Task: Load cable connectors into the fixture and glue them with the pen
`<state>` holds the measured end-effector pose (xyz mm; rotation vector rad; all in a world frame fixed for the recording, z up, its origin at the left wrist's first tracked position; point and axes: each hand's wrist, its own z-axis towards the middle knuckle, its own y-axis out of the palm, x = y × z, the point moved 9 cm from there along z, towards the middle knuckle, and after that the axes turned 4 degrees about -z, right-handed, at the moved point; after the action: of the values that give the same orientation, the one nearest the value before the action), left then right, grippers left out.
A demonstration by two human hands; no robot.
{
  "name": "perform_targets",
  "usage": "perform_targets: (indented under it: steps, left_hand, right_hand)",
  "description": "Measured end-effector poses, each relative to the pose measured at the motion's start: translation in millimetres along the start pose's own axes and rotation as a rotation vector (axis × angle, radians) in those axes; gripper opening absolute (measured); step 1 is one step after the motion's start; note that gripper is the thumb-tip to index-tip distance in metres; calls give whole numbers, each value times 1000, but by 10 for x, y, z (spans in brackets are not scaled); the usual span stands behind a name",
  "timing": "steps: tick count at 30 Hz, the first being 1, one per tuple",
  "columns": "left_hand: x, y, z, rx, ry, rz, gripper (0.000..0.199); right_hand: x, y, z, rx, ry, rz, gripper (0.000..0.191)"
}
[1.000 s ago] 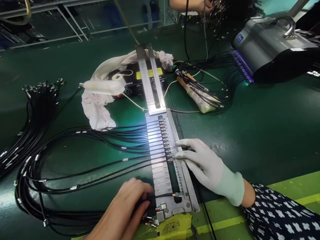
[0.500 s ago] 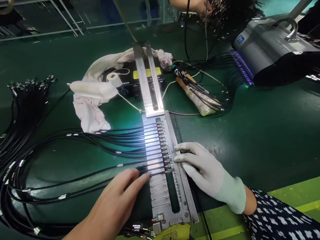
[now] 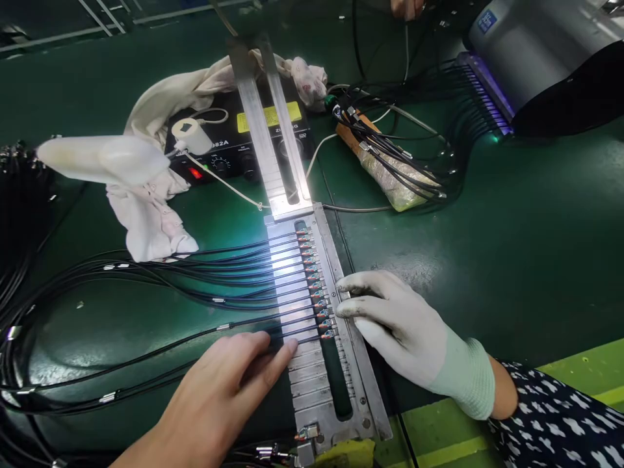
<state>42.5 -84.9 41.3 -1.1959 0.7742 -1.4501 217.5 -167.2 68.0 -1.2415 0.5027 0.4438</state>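
Looks well past halfway along the metal jig (image 3: 305, 370): from the top end downward, shows black cables (image 3: 185, 265) seated side by side in the grooves, with small connectors (image 3: 316, 286) lined up over the long slot (image 3: 341, 396). Leaves the lower grooves, below the left thumb, without cables, so seemingly a smaller share of the row to fill. Touches the lowest laid cable with the thumb of the bare left hand (image 3: 221, 383), index finger curled near it; cannot tell whether pinching the cable or only pressing it down, with part of this grip out of sight. Rests the gloved right hand (image 3: 414, 331) with loosely spread fingers against the rail (image 3: 366, 380) along the jig's right edge, grip open and around nothing, near the connectors. Has one separate connector (image 3: 308, 432) lying at the jig's bottom end and more cable ends (image 3: 270, 453) just beyond, by the left forearm, probably not yet placed. Runs the seated cables off leftward in a loop over the green bench (image 3: 536, 260)
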Motion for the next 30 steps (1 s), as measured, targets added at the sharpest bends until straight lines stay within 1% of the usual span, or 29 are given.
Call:
perform_targets:
  steps: [4,6,9,11,14,17,18,19,21,23,25,27,30]
  left_hand:
    - [42,123,-86,-87,-32,53,54]
    - [58,131,-78,-65,-33,62,57]
    - [82,51,-25,-11,-24,30,52]
    - [99,-10,-37,-31,-44,-72,47]
    - [142,-90,-210,-55,-124,-273,35]
    - [156,-51,-467,-102,-245,-423,16]
    - [153,-22,-530,-116,-280,-479,15]
    - [143,-7,-568,-109,-307,-535,15]
    - [104,-45,-559,-23,-329,-596,15]
    - [81,-133,-458,92,-291,-557,13]
    - [113,-181,-301,139,-196,-461,23]
    - [161,-165,-138,120,-92,-349,33]
    - [175,-120,31,89,6,-204,37]
  right_hand:
    - [7,0,20,-4,-5,-4,24]
    - [5,-2,35,4,-15,-13,25]
    - [-3,8,38,5,-13,-42,25]
    - [-23,22,7,-4,-12,-68,24]
    - [-64,38,-84,-12,-10,-114,24]
    - [-88,44,-155,2,3,-132,23]
    - [-92,45,-163,8,7,-132,23]
    - [-93,49,-165,9,12,-131,23]
    - [-91,57,-152,7,21,-132,24]
    - [-86,58,-133,5,28,-131,24]
    - [-81,54,-119,6,32,-123,24]
    - [-78,50,-113,5,31,-112,25]
    - [-75,48,-108,2,24,-98,26]
